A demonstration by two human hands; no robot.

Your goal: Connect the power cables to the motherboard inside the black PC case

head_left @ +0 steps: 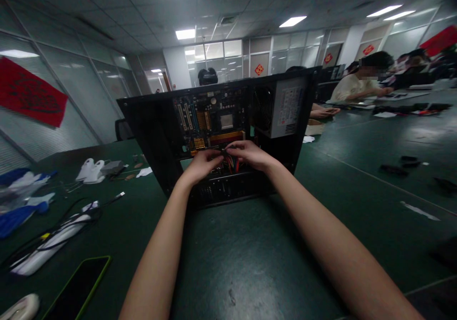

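An open black computer case [152,134] stands on the green table in front of me. Inside it are a motherboard [233,103] and, at upper right, a grey power supply [285,105]. My left hand [203,165] reaches in below the motherboard, its thumb and fingers pinched together. Close beside it, my right hand [252,155] has its fingers closed at the top of a bundle of coloured cables [233,164]. The fingertips of both hands nearly meet. Whatever lies between the left fingertips is too small and dark to make out.
To the left lie a phone [80,289] with a green edge, a white power strip [53,246] with black cable, and plastic bags [24,196]. Small dark parts [394,170] are on the right of the table [228,263]. A co-worker [360,84] sits at far right.
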